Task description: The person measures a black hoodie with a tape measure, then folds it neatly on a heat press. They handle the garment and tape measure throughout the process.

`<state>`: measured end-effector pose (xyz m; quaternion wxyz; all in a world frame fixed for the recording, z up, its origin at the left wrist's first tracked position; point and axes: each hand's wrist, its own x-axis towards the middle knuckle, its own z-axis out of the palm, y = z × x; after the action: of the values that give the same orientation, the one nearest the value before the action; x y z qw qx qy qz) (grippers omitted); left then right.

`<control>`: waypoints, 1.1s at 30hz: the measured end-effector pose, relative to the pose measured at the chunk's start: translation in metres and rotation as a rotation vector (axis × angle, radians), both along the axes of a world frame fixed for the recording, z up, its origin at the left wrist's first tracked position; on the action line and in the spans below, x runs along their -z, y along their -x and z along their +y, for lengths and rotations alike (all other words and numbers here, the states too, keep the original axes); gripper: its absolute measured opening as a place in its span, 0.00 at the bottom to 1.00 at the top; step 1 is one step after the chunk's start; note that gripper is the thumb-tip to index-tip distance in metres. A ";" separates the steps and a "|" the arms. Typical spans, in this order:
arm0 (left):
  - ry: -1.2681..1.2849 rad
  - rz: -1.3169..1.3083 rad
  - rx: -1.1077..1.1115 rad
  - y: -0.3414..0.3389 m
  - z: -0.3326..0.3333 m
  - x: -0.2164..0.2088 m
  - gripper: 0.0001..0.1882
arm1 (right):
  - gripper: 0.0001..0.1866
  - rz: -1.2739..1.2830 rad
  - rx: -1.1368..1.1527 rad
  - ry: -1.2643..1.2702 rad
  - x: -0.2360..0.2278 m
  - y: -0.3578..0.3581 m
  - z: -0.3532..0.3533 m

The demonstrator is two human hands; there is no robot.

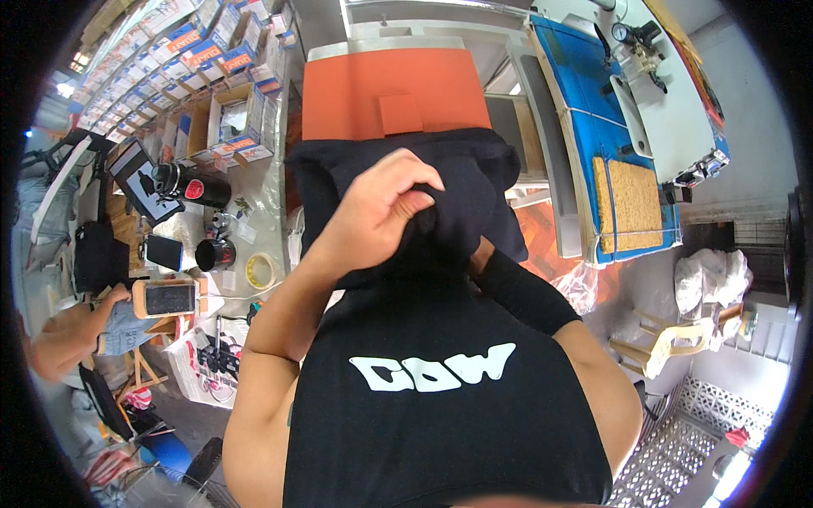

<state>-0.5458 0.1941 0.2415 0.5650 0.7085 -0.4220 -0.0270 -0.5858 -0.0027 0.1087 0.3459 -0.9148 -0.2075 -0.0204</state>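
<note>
A dark navy or black garment [487,169] lies bunched over the near end of an orange flat board [339,93]. Above it, my left hand [385,203] is closed, with thumb and fingers pinching a raised fold of the cloth. My right hand [481,254] is mostly hidden under or behind the fabric; only a bit near the wrist shows, so its fingers cannot be made out. A black sleeve [529,292] covers my right forearm.
At left, a table carries stacked boxes [237,118], a black bottle [199,188], a mug [215,254] and a tape roll [261,271]. Another person's hand [118,295] is beside a phone-like device [169,298]. A blue bench [580,110] with a tan board [628,207] stands at right.
</note>
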 end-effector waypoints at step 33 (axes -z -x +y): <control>-1.325 -0.072 0.131 -0.146 -0.012 0.020 0.21 | 0.22 0.174 0.033 0.628 -0.006 -0.223 0.003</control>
<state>-0.4001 0.1816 0.2213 -0.0070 0.8792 -0.3771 -0.2911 -0.3624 0.0007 0.1146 0.0631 -0.9784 -0.1584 0.1171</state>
